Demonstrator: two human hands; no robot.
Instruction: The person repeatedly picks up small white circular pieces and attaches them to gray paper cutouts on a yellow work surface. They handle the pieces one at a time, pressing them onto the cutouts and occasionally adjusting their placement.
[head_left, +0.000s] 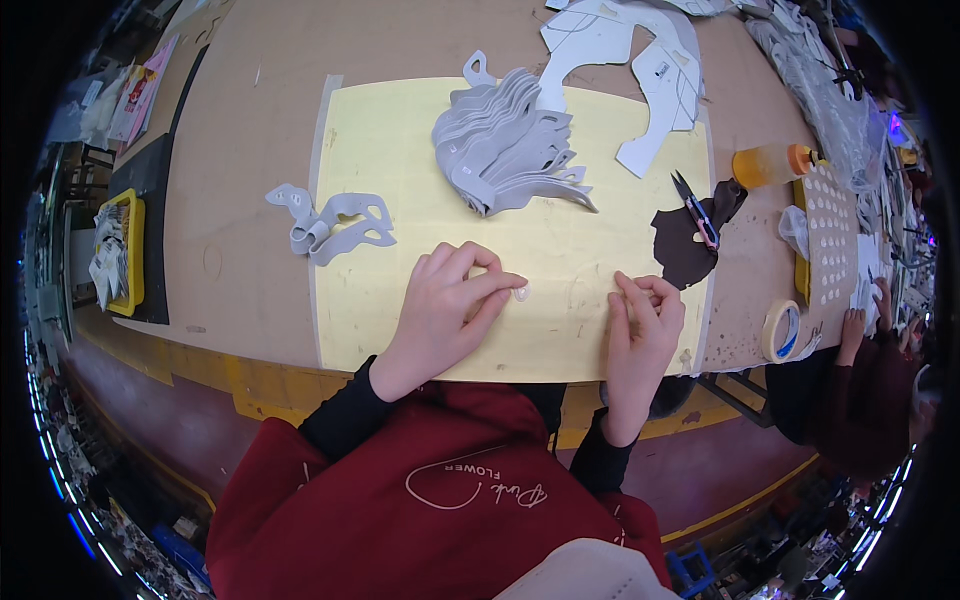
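My left hand (440, 315) is closed in a pinch, thumb and forefinger at a small whitish oval piece (521, 293) on the yellow sheet (400, 345). To its right, my right hand (643, 325) hovers low with thumb and fingertips drawn together; anything between them is too small to make out. Beyond both hands lies a fanned stack of grey cut shoe-upper pieces (510, 145). One separate grey piece (335, 222), curled over, rests at the sheet's left edge. Thread snips (697, 212) lie on a dark brown scrap (684, 248) past my right hand.
White cut panels (668, 80) spread at the back right. Along the right stand a bottle of orange liquid (765, 167), a tape roll (780, 330) and a board of white dots (832, 235). A yellow tray (136, 255) sits far left. Another person's hand (852, 332) is at far right.
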